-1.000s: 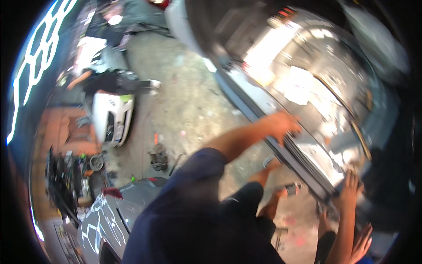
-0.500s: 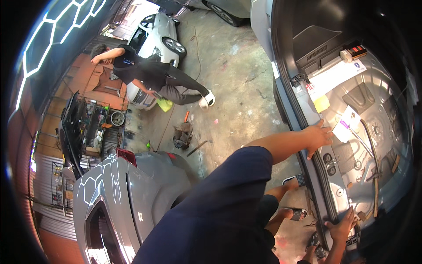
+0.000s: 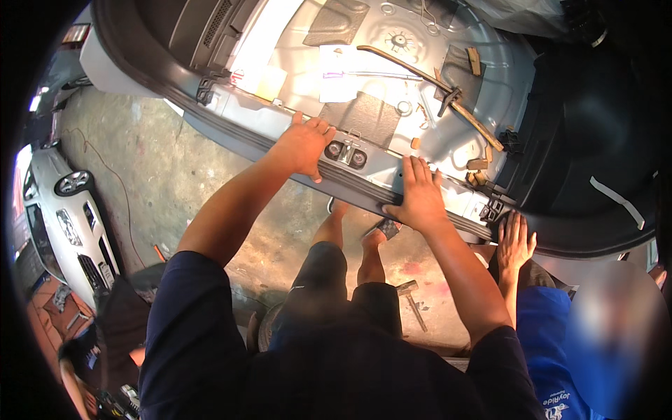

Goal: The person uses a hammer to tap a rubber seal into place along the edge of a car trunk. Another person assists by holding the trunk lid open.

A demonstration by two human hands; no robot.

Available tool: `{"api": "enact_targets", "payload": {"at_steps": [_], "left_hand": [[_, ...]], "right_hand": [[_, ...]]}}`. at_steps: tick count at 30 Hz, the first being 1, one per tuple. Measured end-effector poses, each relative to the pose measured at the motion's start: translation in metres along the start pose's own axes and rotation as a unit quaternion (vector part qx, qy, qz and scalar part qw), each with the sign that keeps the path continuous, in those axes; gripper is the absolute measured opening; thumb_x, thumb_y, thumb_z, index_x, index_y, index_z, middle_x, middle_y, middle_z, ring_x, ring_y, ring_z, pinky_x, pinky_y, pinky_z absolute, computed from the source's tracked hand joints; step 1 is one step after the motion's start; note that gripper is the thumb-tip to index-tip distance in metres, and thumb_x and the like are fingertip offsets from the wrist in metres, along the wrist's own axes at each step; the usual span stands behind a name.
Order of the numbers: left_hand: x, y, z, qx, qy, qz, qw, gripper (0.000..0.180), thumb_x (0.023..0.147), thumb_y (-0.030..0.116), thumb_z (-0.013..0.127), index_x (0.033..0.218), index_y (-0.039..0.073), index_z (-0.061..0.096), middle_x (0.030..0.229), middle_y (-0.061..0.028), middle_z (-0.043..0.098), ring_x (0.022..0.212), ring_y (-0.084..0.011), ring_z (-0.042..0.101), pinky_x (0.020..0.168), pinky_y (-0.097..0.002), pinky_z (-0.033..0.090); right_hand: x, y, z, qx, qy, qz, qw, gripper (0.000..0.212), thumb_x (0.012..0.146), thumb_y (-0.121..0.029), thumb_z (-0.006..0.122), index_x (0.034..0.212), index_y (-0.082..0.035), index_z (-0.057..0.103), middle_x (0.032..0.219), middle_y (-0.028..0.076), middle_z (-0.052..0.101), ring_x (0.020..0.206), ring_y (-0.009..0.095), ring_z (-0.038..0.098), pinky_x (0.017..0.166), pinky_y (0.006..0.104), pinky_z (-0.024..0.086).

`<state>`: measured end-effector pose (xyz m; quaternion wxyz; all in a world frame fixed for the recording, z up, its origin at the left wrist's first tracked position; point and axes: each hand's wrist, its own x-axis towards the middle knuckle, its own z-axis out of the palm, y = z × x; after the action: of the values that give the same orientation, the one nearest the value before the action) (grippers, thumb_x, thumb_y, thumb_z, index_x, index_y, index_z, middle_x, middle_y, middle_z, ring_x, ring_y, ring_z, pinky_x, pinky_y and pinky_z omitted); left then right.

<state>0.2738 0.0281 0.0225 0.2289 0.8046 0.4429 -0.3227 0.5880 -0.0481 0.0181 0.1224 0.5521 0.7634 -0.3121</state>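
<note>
My left hand point(image 3: 306, 145) lies over the rear sill point(image 3: 245, 115) of a car's open trunk, just left of the metal latch striker point(image 3: 346, 153). Its fingers are apart and reach over the inner edge, with the thumb on the outer side. To the right of the striker, my right hand point(image 3: 422, 196) rests on the same sill, fingers stretched forward and thumb out to the side. Neither hand holds anything. A co-worker's hand point(image 3: 516, 245) touches the sill's right corner, beside a blue sleeve point(image 3: 542, 336).
Inside the bare trunk are a white sheet point(image 3: 338, 91), a long wooden-handled tool point(image 3: 472, 124) and small wooden blocks point(image 3: 477, 164). A hammer point(image 3: 413, 304) lies on the concrete floor by my feet. At left are a white car point(image 3: 70, 217) and another person in black point(image 3: 115, 329).
My view has swung right to face the trunk, so the sill now runs across in front of me. Both my hands stay on the sill, either side of the striker.
</note>
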Motion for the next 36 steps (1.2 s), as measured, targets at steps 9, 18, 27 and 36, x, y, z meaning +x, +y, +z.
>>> {"api": "enact_targets", "payload": {"at_steps": [9, 18, 27, 36], "left_hand": [[-0.004, -0.005, 0.022, 0.02, 0.114, 0.037, 0.993, 0.134, 0.056, 0.055, 0.106, 0.166, 0.004, 0.049, 0.161, -0.0143, 0.059, 0.153, -0.0356, 0.052, 0.127, -0.0628, 0.036], [0.006, -0.002, 0.013, -0.05, 0.023, 0.012, 0.998, 0.162, 0.045, 0.05, 0.11, 0.175, 0.002, 0.026, 0.172, -0.0251, 0.044, 0.165, -0.0445, 0.034, 0.132, -0.07, 0.027], [0.035, 0.159, -0.025, -0.061, 0.109, 0.123, 0.985, 0.153, 0.059, 0.05, 0.107, 0.177, 0.004, 0.021, 0.173, -0.0262, 0.039, 0.169, -0.0449, 0.024, 0.133, -0.0705, 0.024], [0.083, 0.204, -0.045, -0.114, -0.005, 0.083, 0.99, 0.122, 0.059, 0.048, 0.108, 0.158, 0.005, 0.051, 0.154, -0.0133, 0.062, 0.148, -0.0333, 0.055, 0.121, -0.058, 0.043]], "right_hand": [[0.005, -0.029, 0.0, -0.027, -0.002, 0.025, 0.999, 0.119, 0.078, -0.04, 0.097, 0.17, 0.0, 0.034, 0.165, 0.023, 0.048, 0.157, 0.042, 0.042, 0.131, 0.0706, 0.029], [0.012, -0.025, -0.015, 0.062, -0.055, 0.004, 0.997, 0.103, 0.087, -0.037, 0.091, 0.169, -0.002, 0.041, 0.17, 0.02, 0.047, 0.16, 0.042, 0.041, 0.131, 0.0743, 0.025], [-0.082, 0.124, -0.015, -0.271, -0.047, 0.149, 0.95, 0.111, 0.091, -0.03, 0.082, 0.179, -0.007, 0.019, 0.183, 0.022, 0.026, 0.172, 0.044, 0.018, 0.126, 0.0837, 0.019], [-0.094, 0.169, -0.024, -0.242, -0.055, 0.121, 0.961, 0.105, 0.083, -0.038, 0.093, 0.17, -0.011, 0.043, 0.171, 0.013, 0.046, 0.162, 0.035, 0.039, 0.128, 0.0671, 0.034]]}}
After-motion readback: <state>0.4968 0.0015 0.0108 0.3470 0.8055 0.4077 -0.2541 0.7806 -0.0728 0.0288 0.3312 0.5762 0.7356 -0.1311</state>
